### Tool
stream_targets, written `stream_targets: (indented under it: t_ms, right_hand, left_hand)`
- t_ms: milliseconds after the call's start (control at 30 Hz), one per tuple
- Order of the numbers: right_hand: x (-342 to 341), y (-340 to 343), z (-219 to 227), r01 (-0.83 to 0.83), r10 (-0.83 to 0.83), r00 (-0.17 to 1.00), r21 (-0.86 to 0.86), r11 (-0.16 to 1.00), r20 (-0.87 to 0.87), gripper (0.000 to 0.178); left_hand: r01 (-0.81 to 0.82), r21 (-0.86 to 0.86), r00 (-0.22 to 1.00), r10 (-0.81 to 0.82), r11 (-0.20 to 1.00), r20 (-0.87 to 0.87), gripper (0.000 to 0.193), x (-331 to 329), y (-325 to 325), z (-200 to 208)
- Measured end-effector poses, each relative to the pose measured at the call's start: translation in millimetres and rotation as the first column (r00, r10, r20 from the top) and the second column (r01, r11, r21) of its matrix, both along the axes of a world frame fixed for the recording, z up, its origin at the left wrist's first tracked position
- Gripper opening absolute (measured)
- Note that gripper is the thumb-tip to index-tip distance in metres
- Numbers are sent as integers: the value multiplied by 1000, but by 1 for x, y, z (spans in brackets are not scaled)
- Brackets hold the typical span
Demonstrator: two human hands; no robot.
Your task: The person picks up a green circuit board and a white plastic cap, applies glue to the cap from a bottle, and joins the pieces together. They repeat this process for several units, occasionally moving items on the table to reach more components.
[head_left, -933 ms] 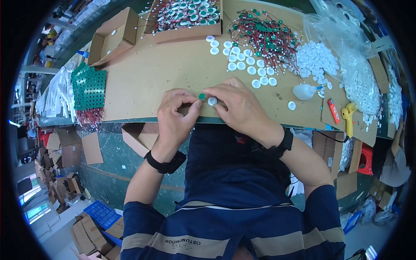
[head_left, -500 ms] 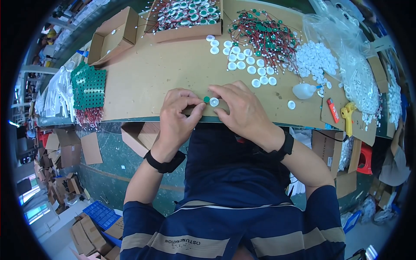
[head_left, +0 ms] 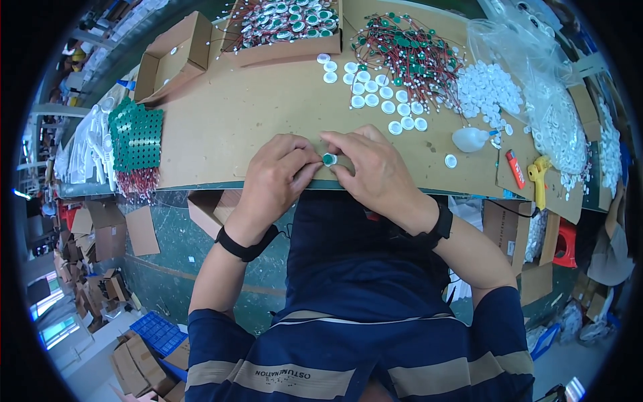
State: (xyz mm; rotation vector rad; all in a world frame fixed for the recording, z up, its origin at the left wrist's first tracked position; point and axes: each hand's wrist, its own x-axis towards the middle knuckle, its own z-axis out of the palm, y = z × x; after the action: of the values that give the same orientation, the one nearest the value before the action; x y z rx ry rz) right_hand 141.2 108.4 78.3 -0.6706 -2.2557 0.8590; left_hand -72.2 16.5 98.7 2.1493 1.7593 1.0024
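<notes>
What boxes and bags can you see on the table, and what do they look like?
Open cardboard box: far left corner, brown, nearly empty.
Shallow cardboard tray: far middle, brown, full of round white and green parts with red wires.
Clear plastic bags: far right, crinkly, holding small white caps.
Small white squeeze bottle: right of the hands, lying down.

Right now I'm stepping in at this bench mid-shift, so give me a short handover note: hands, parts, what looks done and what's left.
Left hand and right hand: both pinch one small round white cap with a green centre at the near edge of the brown cardboard-covered table.
Loose round white caps lie in rows beyond the hands, beside a tangle of red-wired green discs.
Done: an open cardboard box of finished-looking pieces at the far edge.
Left: the rows and the heap of small white plastic parts.
</notes>
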Motion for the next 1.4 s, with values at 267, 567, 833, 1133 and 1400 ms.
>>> stream_targets:
  t_ms: [267, 567, 833, 1133, 1400]
  right_hand:
    - [0, -1, 2, 0, 0, 1000, -15, 1000, 9, 54]
    - [0, 0, 1, 1, -1, 1000, -15, 1000, -14, 52]
    - [-1, 0, 1, 5, -6, 1000, -11, 1000, -5, 52]
    - [5, 2, 0, 9, -8, 1000, 21, 1000, -16, 45]
    - [4, 3, 5, 1, -1, 1000, 7, 1000, 8, 32]
  left_hand:
    - [42, -9, 998, -43, 999, -47, 17, 0, 4, 6]
    - [43, -23, 990, -46, 999, -132, 11, 6, 4, 16]
    - [39, -26, 984, -43, 999, -176, 10, 8, 6, 18]
    - [56, -45, 971, -65, 997, -232, 15, 8, 6, 22]
    - [51, -52, 966, -62, 997, -252, 15, 9, 8, 23]
